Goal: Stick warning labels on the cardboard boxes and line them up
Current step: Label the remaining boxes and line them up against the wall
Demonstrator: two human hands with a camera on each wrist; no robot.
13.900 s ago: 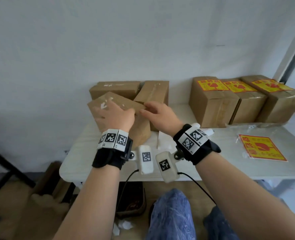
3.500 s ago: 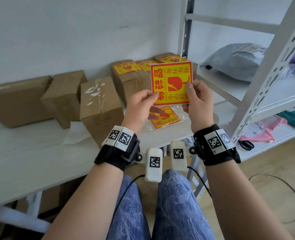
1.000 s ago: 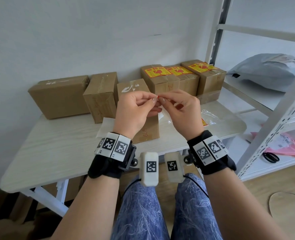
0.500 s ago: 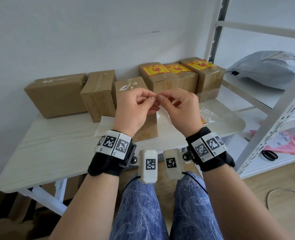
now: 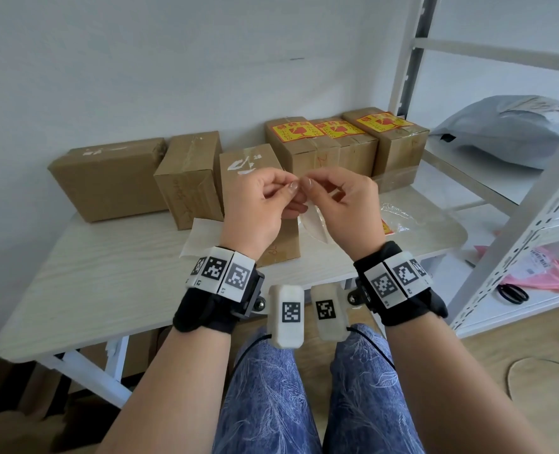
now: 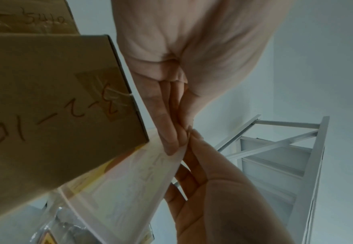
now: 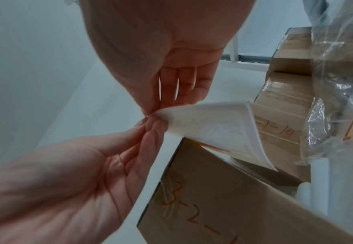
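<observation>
Both hands meet above the nearest unlabelled cardboard box (image 5: 250,163), marked 3-2 on its side (image 6: 56,115) (image 7: 234,206). My left hand (image 5: 289,191) and right hand (image 5: 307,184) each pinch the same corner of a warning label (image 5: 314,224). The label's white back faces me and curls down from the fingers (image 6: 129,181) (image 7: 213,132); a yellow edge shows beneath. Two more plain boxes (image 5: 107,178) (image 5: 188,178) stand to the left. Three boxes with yellow-red labels (image 5: 293,132) (image 5: 337,129) (image 5: 384,121) stand in a row at the back right.
On the white table (image 5: 107,283) lie a white backing sheet (image 5: 199,239) and a clear plastic bag with more labels (image 5: 396,217). A metal shelf rack (image 5: 514,217) stands to the right, holding a grey bag (image 5: 507,132), scissors (image 5: 512,293) and pink packets (image 5: 540,273).
The label, earlier held up with its printed face toward me, is now turned back-side up. Over the last second both hands stay pinched on its corner, hardly moving.
</observation>
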